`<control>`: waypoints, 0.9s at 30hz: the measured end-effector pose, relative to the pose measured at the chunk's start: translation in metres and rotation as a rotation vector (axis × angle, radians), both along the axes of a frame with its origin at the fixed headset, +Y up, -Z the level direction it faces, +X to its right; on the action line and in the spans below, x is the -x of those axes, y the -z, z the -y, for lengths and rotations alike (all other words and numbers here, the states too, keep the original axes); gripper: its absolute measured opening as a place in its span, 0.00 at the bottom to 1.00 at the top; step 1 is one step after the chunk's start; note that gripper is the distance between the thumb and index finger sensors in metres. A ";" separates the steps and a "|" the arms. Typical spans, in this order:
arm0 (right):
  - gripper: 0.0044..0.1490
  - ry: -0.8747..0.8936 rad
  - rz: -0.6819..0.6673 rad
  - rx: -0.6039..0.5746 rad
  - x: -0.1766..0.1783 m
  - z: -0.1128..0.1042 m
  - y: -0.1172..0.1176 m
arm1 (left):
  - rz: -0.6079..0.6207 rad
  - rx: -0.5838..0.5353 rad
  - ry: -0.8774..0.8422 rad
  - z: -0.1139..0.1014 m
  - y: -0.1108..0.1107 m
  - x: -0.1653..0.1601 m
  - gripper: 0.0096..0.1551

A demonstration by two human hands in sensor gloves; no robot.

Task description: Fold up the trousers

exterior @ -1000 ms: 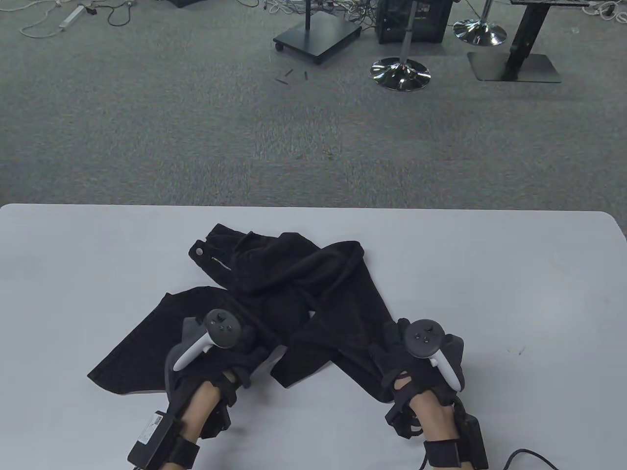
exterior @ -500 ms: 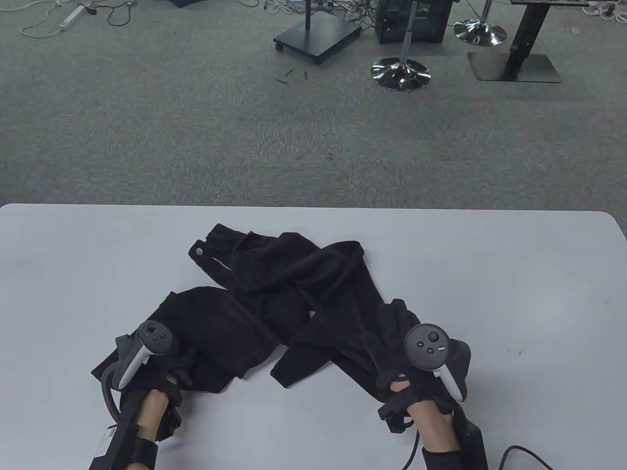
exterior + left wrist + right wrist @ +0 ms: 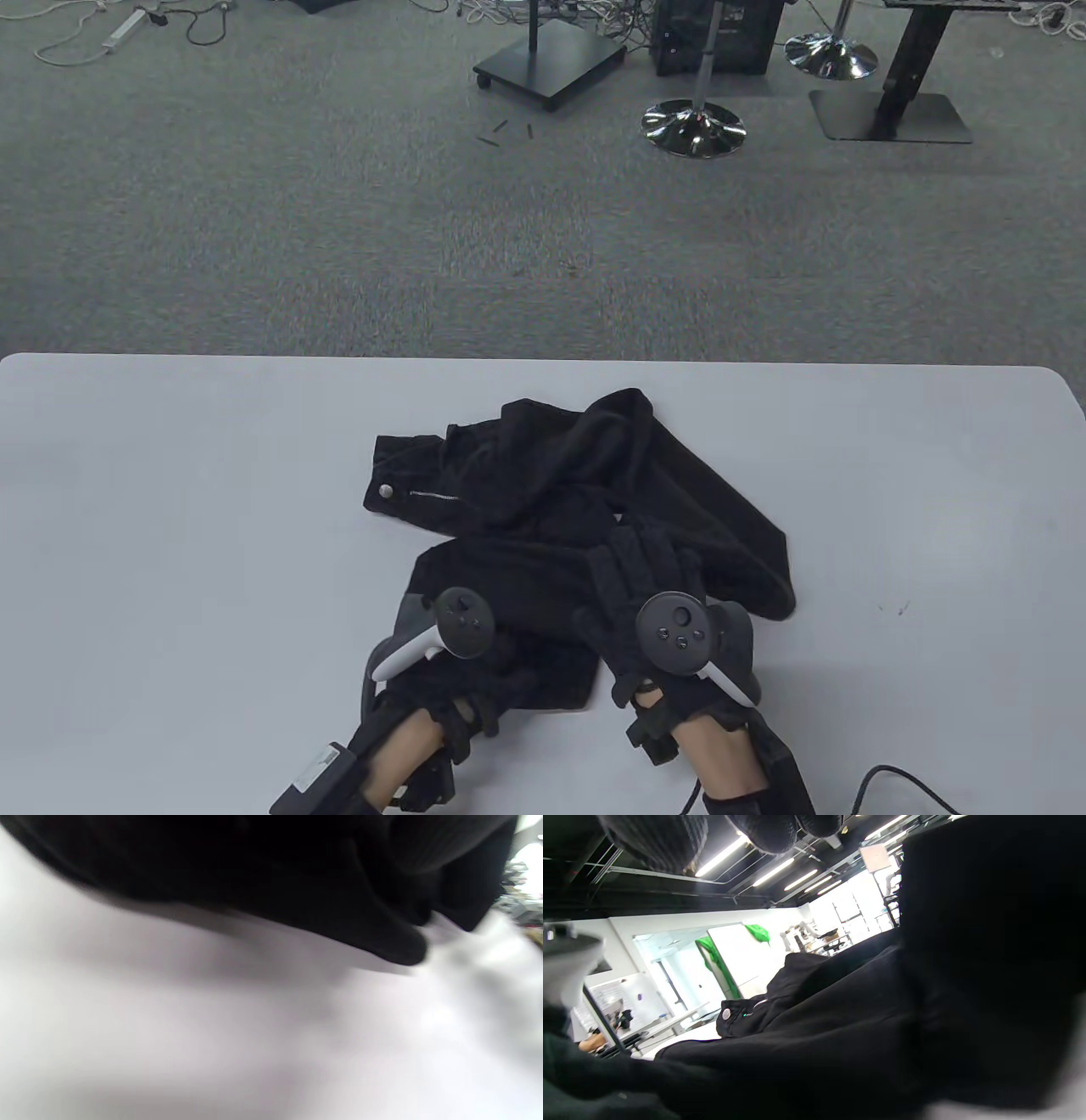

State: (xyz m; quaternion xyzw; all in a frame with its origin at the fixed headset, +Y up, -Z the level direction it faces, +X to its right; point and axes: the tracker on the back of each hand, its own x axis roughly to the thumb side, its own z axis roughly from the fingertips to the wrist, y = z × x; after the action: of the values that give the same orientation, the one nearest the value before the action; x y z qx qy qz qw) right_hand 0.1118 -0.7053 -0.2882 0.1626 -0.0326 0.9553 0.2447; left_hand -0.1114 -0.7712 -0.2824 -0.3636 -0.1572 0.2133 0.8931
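Black trousers [image 3: 577, 509] lie bunched on the white desk [image 3: 170, 526], near its front edge and about midway across. The waistband, with a metal button [image 3: 387, 491] and a short zip, faces the left side; the legs are heaped toward the person. The left hand [image 3: 450, 662] rests on the near hem of the cloth. Its fingers are hidden under the tracker and fabric, so whether it grasps the cloth cannot be told. The right hand [image 3: 653, 611] lies on top of the heap just beside the left, fingers [image 3: 636, 552] spread flat over the fabric, pressing rather than clenched. In the left wrist view a dark fold of the trousers [image 3: 297, 891] hangs just above the desk [image 3: 212, 1035].
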 end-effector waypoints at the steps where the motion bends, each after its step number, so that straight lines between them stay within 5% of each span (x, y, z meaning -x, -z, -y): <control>1: 0.43 -0.014 -0.007 0.021 0.001 0.004 0.001 | 0.036 0.035 -0.047 -0.005 -0.004 -0.006 0.45; 6: 0.42 -0.098 -0.011 0.203 0.002 0.032 0.010 | 0.046 0.013 -0.180 -0.034 -0.008 0.004 0.43; 12: 0.42 -0.174 -0.045 0.396 0.009 0.062 0.017 | -0.211 -0.223 -0.168 -0.059 0.021 0.070 0.44; 17: 0.42 -0.261 -0.031 0.464 0.017 0.078 0.021 | -0.452 -0.287 -0.084 -0.039 0.049 0.121 0.48; 27: 0.42 -0.271 -0.028 0.481 0.019 0.080 0.023 | -0.569 -0.204 0.098 -0.004 0.093 0.147 0.52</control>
State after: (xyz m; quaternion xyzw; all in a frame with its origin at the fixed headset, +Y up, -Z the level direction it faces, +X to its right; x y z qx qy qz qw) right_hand 0.0932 -0.7848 -0.3116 0.1160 0.2209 0.9572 0.1467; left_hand -0.2587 -0.7669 -0.3750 -0.2049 0.0966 0.2462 0.9424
